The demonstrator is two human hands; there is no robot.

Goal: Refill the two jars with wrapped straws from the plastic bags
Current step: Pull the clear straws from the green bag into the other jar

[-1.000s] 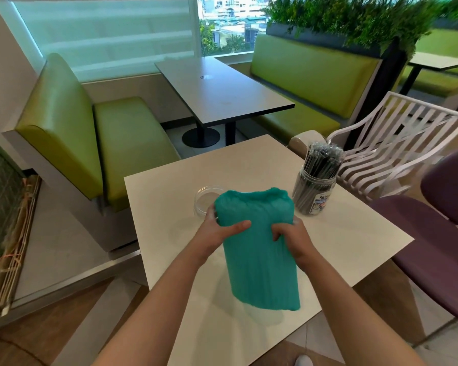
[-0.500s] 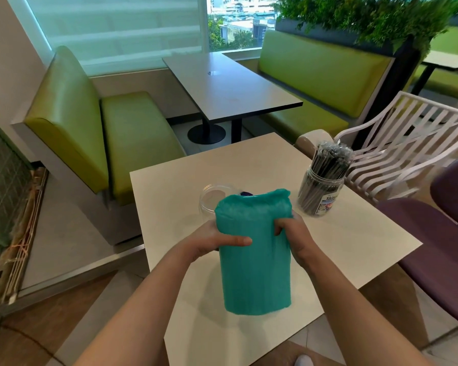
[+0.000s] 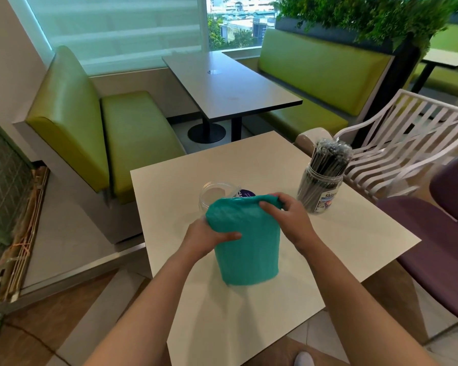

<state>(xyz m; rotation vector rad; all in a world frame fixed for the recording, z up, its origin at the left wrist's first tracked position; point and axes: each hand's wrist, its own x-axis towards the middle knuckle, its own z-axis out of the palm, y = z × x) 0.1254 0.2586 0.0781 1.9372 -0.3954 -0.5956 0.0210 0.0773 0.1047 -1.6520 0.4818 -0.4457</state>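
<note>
Bag: I saw the teal bag (image 3: 249, 244) upright at frame centre on the table (image 3: 354, 233)
Grip: left hand (image 3: 209, 236) clasped its side; right hand (image 3: 288, 215) pinched the top fold
Handling: I judged it soft, light and slippery, best held at mid-body
Jars: empty jar (image 3: 217, 194) behind the bag; filled jar (image 3: 320, 186) right of centre

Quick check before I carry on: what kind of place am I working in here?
Most likely a café or restaurant seating area: green booth benches flank a dark pedestal table, there are more tables beside a planter, and a jar of wrapped straws stands on your table.
</note>
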